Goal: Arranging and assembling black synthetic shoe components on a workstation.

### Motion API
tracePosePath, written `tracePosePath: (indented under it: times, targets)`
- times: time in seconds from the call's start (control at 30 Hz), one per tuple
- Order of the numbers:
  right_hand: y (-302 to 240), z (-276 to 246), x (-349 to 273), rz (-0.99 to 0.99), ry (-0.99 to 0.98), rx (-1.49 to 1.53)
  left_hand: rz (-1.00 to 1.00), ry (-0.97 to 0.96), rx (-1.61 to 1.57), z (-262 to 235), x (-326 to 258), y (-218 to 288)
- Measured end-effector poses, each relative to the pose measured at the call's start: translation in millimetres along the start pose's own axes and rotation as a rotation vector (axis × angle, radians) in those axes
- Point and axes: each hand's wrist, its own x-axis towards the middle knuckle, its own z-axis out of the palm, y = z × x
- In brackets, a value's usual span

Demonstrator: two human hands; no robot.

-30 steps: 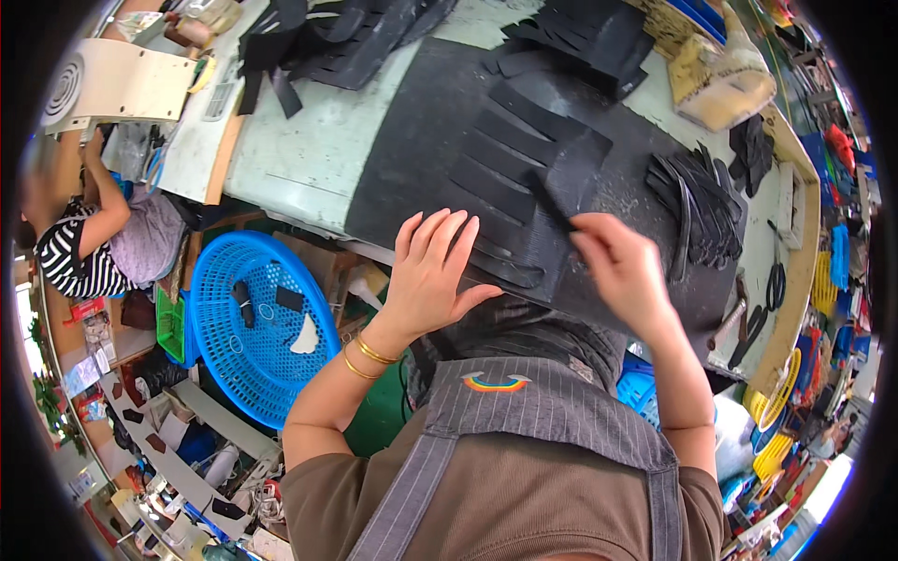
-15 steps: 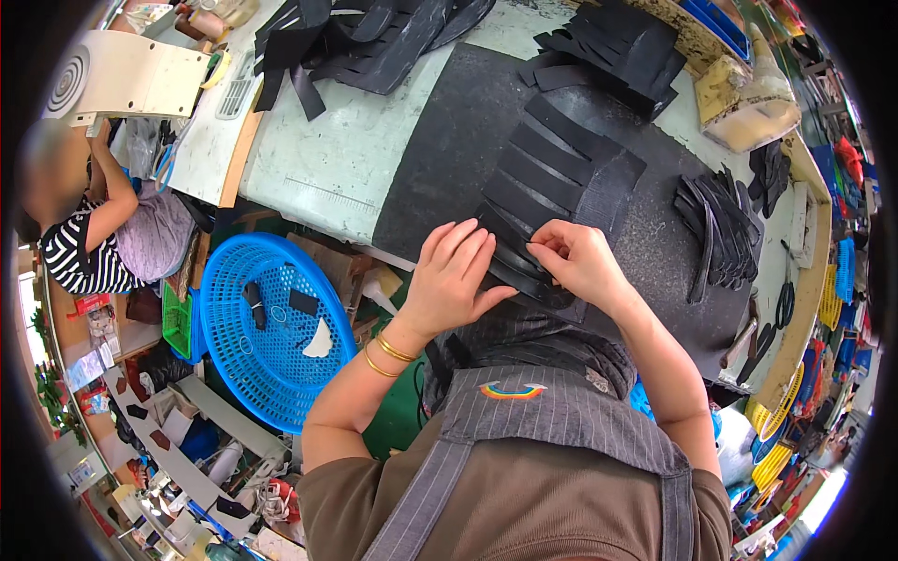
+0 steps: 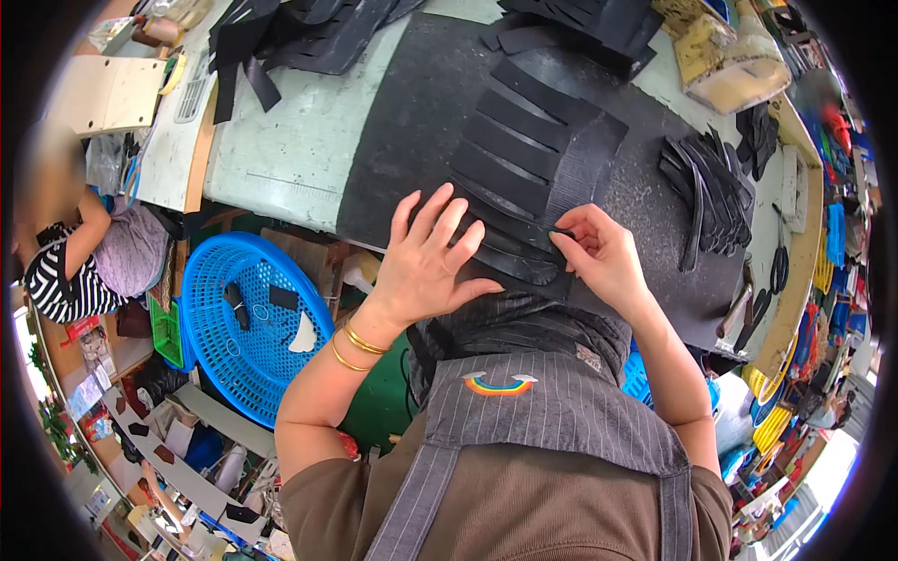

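A black slotted strip piece (image 3: 533, 168), cut into several parallel bands, lies on a large black mat (image 3: 421, 122) on the pale green worktable (image 3: 281, 159). My left hand (image 3: 426, 266) rests flat with fingers spread on the near bands of the piece. My right hand (image 3: 603, 257) pinches the end of a black strip at the piece's near right edge, thumb and forefinger closed on it. A grey striped apron hangs below my arms.
A fanned stack of black strips (image 3: 706, 192) lies right of the mat, scissors (image 3: 776, 266) beyond it. More black cut pieces (image 3: 309, 33) pile at the back. A blue plastic basket (image 3: 248, 323) stands below the table's left. Another person (image 3: 79, 252) sits far left.
The right hand came down from the piece's far right side to its near edge and now pinches a strip end. The left hand stayed pressed on the bands.
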Motion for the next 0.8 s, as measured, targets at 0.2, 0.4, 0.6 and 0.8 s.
tracePosePath:
  times: [0.2, 0.4, 0.6, 0.8]
  targets:
    - [5.6, -5.9, -3.7, -0.101, 0.036, 0.027, 0.016, -0.052, 0.101, -5.7, 11.1, 9.4]
    - [-1.5, 6.0, -1.7, -0.127, 0.137, -0.458, 0.026, -0.141, -0.029, 4.2, 25.6, 33.7]
    - [29.2, -93.0, -19.4, -0.059, 0.798, -0.753, 0.067, -0.149, 0.115, 4.1, 31.3, 43.2]
    - [87.3, -120.0, -32.9, -0.147, 0.74, -0.789, 0.045, -0.072, 0.036, 13.2, 30.4, 42.2]
